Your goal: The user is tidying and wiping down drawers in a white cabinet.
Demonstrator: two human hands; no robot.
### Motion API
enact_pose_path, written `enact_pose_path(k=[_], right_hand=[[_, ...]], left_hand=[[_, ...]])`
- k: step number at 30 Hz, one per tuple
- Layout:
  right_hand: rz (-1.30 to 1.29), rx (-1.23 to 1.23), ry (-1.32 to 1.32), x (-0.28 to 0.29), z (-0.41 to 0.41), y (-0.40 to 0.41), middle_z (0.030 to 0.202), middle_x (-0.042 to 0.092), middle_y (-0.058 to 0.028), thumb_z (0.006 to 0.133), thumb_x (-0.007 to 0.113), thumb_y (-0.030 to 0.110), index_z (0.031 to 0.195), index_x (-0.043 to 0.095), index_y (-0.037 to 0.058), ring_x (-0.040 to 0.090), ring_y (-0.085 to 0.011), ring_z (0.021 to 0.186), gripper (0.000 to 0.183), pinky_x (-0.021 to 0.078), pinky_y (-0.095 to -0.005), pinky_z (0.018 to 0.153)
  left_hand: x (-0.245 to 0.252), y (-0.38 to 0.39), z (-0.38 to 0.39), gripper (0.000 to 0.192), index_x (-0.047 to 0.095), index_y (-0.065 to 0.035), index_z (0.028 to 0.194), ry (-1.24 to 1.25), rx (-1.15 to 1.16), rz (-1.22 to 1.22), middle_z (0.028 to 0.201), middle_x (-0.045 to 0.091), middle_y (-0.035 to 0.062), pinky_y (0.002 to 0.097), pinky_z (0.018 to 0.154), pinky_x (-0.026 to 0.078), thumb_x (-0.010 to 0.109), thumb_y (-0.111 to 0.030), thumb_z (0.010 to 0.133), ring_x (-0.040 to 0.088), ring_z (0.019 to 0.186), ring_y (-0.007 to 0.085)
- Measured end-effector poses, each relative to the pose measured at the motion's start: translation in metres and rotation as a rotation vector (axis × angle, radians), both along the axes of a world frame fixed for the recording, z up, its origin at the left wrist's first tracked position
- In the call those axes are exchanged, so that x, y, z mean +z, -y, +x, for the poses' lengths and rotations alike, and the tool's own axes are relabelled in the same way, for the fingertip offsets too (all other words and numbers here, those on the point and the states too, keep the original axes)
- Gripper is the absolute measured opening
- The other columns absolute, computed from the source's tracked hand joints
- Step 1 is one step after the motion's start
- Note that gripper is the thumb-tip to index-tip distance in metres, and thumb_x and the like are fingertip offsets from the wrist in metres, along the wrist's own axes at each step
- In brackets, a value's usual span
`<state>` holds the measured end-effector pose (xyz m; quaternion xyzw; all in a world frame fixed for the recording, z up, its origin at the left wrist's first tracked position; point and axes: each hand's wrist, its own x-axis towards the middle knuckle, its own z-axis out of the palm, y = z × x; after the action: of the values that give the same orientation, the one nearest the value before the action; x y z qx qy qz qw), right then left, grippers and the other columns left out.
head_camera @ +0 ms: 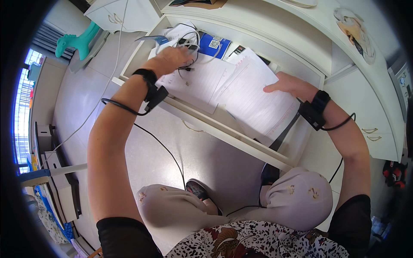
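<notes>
My left hand (174,60), slightly blurred, is closed around a tangle of grey and black cables (194,36) at the left of an open white drawer (222,124). Loops rise above the fingers, and a black USB-type plug (187,69) dangles below them. Under this hand lie sheets of lined paper (200,80) with some handwriting. At the drawer's right side, my right hand (292,84) grips the edge of a stack of lined papers (258,93), thumb on top. The fingers beneath are hidden. The stack leans over the other sheets.
A blue booklet (213,45) with a printed code lies at the drawer's back, beside a blue card-like item (158,39). A long white cable (106,87) hangs at the left. My knees (300,196) are close to the drawer front. A turquoise toy (77,43) stands far left.
</notes>
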<state>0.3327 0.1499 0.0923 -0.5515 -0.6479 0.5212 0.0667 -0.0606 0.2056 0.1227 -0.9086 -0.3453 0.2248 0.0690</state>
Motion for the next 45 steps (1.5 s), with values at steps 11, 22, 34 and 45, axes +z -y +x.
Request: enact_pose_path(k=[11, 22, 34, 45], right_hand=[[0.542, 0.111, 0.231, 0.141, 0.032, -0.008, 0.093, 0.065, -0.0136, 0.076, 0.066, 0.026, 0.102, 0.062, -0.005, 0.061, -0.0196, 0.085, 0.041, 0.0472, -0.0302, 0.078], [0.068, 0.304, -0.739, 0.137, -0.107, -0.044, 0.098, 0.065, -0.0117, 0.079, 0.068, 0.017, 0.107, 0.06, -0.0063, 0.059, -0.0165, 0.092, 0.038, 0.0468, -0.0285, 0.081], [0.66, 0.196, 0.051, -0.026, -0.22, -0.129, 0.103, 0.065, -0.0195, 0.065, 0.075, 0.05, 0.109, 0.062, -0.0046, 0.063, -0.0304, 0.095, 0.071, 0.0497, -0.0375, 0.082], [0.529, 0.028, 0.425, -0.028, -0.009, -0.065, 0.078, 0.063, -0.0132, 0.057, 0.066, -0.002, 0.084, 0.064, 0.0094, 0.062, -0.0353, 0.078, 0.029, 0.048, -0.0404, 0.069]], left_hand=[[0.072, -0.047, -0.083, 0.039, 0.054, -0.0076, 0.095, 0.64, 0.26, 0.319, 0.093, 0.054, 0.0143, 0.0373, 0.076, 0.045, 0.049, 0.016, 0.064, 0.056, 0.088, 0.0353], [0.115, -0.078, -0.168, 0.047, 0.054, -0.0066, 0.105, 0.967, 0.303, 0.636, 0.088, 0.058, 0.0081, 0.0248, 0.08, 0.042, 0.042, 0.015, 0.066, 0.055, 0.085, 0.0172], [0.112, -0.025, -0.046, 0.037, 0.049, 0.0064, 0.097, 0.677, 0.081, 0.282, 0.093, 0.051, 0.0152, 0.0227, 0.085, 0.04, 0.039, 0.02, 0.064, 0.053, 0.091, 0.0299], [0.036, 0.056, 0.064, 0.092, 0.042, -0.0232, 0.136, 0.116, -0.005, -0.141, 0.144, 0.033, 0.0073, 0.0428, 0.104, 0.028, 0.084, -0.016, 0.054, 0.034, 0.131, 0.0247]])
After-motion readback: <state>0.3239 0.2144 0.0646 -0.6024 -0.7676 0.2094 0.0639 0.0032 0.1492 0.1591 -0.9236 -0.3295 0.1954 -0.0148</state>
